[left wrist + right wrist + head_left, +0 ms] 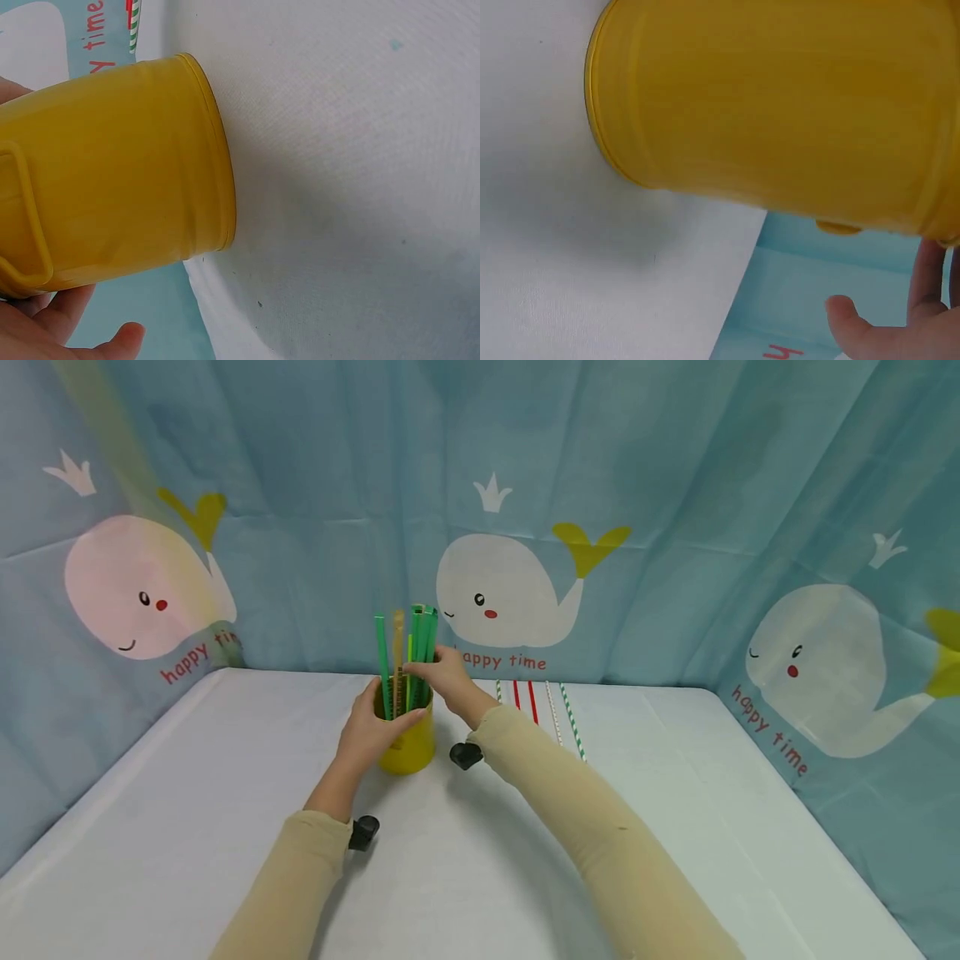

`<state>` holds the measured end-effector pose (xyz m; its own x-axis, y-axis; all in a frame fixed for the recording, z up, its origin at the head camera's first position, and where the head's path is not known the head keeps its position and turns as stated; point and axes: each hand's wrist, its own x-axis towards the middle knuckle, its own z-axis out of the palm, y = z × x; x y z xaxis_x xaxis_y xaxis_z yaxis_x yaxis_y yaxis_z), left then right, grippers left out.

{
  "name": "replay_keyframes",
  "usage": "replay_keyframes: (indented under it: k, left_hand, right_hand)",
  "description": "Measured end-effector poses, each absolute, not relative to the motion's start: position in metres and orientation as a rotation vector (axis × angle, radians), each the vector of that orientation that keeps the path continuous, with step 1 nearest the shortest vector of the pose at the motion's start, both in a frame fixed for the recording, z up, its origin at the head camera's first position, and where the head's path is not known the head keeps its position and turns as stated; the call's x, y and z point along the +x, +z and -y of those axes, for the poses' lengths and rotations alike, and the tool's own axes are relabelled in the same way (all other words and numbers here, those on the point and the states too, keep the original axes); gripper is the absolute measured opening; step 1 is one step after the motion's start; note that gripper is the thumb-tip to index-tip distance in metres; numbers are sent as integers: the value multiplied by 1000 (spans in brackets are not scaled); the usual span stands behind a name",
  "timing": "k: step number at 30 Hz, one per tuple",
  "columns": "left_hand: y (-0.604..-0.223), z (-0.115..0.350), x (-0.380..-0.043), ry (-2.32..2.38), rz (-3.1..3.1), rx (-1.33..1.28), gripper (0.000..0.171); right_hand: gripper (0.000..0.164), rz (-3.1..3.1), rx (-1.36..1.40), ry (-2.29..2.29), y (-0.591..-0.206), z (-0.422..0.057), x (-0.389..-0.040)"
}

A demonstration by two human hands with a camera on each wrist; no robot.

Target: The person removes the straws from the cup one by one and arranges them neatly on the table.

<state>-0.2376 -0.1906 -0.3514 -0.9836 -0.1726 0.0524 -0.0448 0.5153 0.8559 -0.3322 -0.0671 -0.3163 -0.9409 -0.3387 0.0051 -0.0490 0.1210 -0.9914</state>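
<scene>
A yellow bucket (407, 752) stands upright on the table, holding several long green sticks (423, 631) and a tan stick (398, 635). At the bucket's left side my left hand (367, 727) grips it near the rim, thumb across the front. My right hand (447, 678) reaches over the right rim with thumb and fingers around the green sticks; the fingertips are partly hidden behind them. In the left wrist view the bucket (120, 172) shows its wire-like handle, with left-hand fingers (71, 315) beside it. The right wrist view has the bucket (780, 105) filling the upper part.
Right of the bucket, several straws lie in a row on the white table (675, 793), among them a red straw (533, 702) and a green-striped straw (573, 720). A blue whale-print curtain (337, 568) closes off the back and sides. Black wrist cameras sit on both sleeves.
</scene>
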Motion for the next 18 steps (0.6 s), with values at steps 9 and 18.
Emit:
replay_keyframes:
  k: [9, 18]
  left_hand:
    - [-346, 190, -236, -1484, 2653, 246, 105]
    - [-347, 190, -236, -1496, 2654, 267, 105]
  right_hand:
    - [36, -2156, -358, -1868, -299, 51, -334]
    - [21, -2093, -418, -1974, -272, 39, -337]
